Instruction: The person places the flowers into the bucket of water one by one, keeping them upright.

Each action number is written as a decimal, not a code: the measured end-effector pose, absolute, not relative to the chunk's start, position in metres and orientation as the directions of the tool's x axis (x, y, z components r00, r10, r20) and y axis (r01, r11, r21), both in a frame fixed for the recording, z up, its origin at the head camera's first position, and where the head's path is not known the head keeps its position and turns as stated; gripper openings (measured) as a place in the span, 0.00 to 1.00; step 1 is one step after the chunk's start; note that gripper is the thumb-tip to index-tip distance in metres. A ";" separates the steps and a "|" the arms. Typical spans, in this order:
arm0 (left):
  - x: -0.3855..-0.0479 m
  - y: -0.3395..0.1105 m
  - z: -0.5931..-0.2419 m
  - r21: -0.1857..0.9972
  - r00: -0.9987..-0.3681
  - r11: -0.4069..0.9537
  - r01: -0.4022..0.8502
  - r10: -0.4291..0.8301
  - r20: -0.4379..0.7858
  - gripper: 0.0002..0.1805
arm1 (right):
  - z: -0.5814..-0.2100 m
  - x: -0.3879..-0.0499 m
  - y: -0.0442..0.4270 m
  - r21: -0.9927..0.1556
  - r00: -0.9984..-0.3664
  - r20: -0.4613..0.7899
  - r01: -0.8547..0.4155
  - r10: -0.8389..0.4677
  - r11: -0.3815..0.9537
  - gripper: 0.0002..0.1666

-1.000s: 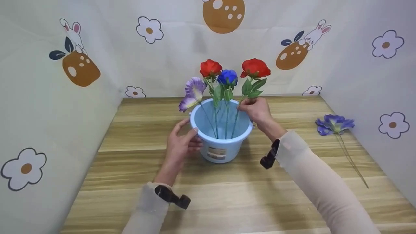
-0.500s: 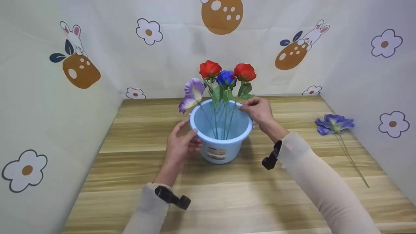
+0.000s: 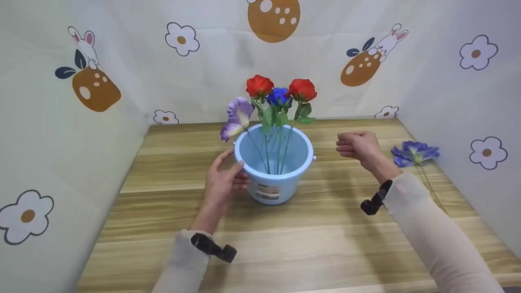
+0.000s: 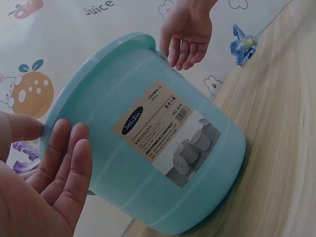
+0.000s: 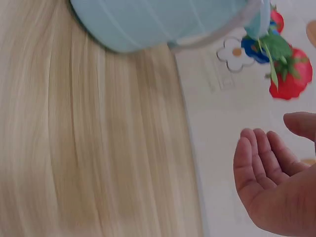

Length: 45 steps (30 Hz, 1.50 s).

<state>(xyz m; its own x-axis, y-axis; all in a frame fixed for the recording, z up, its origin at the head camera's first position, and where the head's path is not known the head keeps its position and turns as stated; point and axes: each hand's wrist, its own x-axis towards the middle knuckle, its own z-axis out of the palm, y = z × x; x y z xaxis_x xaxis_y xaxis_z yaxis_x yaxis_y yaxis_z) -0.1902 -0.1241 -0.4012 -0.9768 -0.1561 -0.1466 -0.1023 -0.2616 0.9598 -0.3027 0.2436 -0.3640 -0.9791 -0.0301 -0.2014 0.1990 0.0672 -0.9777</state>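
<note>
A light blue bucket stands on the wooden table with several artificial flowers leaning in it. Among them are a red rose, a second red rose, a blue rose and a purple-and-white flower. My left hand holds the bucket's left side by the rim, with the thumb at the edge and fingers along the outer wall. To the right of the bucket, my right hand hovers apart from it, fingers loosely bent, with nothing in them.
A purple-blue artificial flower lies on the table at the right, its stem partly hidden by the right sleeve. Printed cloth walls with rabbits and flowers enclose the back and both sides.
The right-hand red rose first tilted left toward the blue one; my right hand then let go of its stem and moved right, away from the bucket. The left hand stayed at the rim.
</note>
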 end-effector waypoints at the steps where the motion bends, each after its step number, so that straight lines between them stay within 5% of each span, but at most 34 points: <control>1: -0.190 -0.124 -0.402 0.959 -0.977 -0.263 -0.102 -0.156 -0.146 0.29 | -0.366 -0.302 0.250 -0.974 -0.974 -0.221 0.218 -0.044 0.054 0.05; 16: -0.188 -0.125 -0.402 0.958 -0.978 -0.273 -0.092 -0.158 -0.139 0.30 | -0.383 -0.284 0.335 -0.923 -0.929 -0.361 0.369 -0.082 -0.110 0.17; 45: -0.190 -0.125 -0.404 0.955 -0.974 -0.267 -0.125 -0.148 -0.169 0.30 | -0.388 -0.258 0.444 -0.892 -0.897 -0.437 0.425 0.057 -0.156 0.23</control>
